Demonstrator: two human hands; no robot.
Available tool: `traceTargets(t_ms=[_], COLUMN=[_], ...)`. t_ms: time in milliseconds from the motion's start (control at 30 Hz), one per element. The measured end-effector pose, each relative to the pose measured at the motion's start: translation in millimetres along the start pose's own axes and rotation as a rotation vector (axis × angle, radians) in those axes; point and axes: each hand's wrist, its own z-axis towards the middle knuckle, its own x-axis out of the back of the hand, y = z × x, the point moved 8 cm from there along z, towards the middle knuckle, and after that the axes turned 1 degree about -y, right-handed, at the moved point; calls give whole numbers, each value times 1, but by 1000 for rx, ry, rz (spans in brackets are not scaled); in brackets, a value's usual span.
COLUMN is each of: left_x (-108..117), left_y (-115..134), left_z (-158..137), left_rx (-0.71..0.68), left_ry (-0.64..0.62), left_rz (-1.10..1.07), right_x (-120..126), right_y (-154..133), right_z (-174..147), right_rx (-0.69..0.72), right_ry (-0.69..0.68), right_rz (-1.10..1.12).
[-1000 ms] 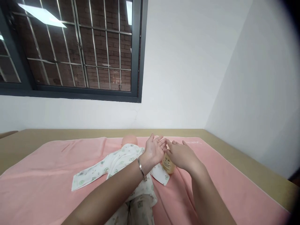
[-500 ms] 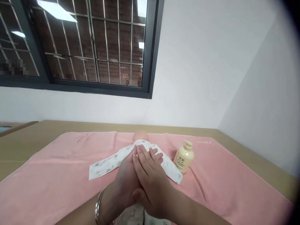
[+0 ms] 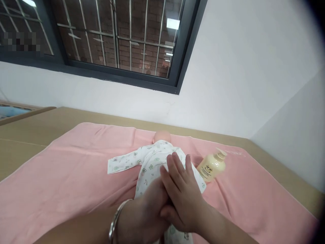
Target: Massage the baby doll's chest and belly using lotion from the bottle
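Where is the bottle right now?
In the head view, the bottle is right of centre on the pink blanket, beside the end of a white sleeve and beyond the right hand.

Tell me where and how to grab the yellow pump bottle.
Grip the pump bottle around its broad body, probably with the right hand coming from its right side. The sleeve lies close on its left, with pink blanket on its right. The rounded body should suit a wrapping grip; the narrow pump head might get pressed.
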Motion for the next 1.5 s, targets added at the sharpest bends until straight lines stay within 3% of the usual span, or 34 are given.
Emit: traceTargets(t_ms=[167,233,333,433,500,667,767,833,900,1000,1100,1167,1233,1333,1400,1500], left_x=[14,29,62,84,82,71,68,69,71,69,68,67,66,69,69,65], left_y=[13,7,-18,-48,-64,-77,-73,-72,-72,-69,-63,-61,-61,-63,-62,-60], left_z=[35,47,60,63,64,57,54,52,51,49,47,47,48,48,47,48], left_rx=[290,276,104,-51,-144,-286,-325,-327,-322,-342,-393,-407,-398,-391,-412,-452], left_ry=[-143,-67,189,367,343,295,282,290,299,276,274,274,269,290,289,258], left_rz=[-460,-503,-357,36,213,377,429,460,477,477,471,478,488,505,527,567], right_x=[-15,-15,-21,-36,-55,-96,-102,-100,-96,-97,-97,-99,-101,-101,-100,-98], right_y=[-12,-20,-12,25,49,89,111,112,95,55,59,85,110,107,80,46], right_z=[2,0,0,4,10,16,3,-10,-16,-2,9,9,2,-11,-10,1], right_rx=[11,70,97,-85,-201,-200,-393,-583,-654,-385,-215,-269,-433,-614,-547,-294], right_ry=[21,41,24,92,63,-223,-269,-269,-282,-334,-356,-347,-295,-239,-229,-249], right_rz=[65,164,365,443,371,200,107,-7,-95,-42,58,89,65,-32,-66,-11])
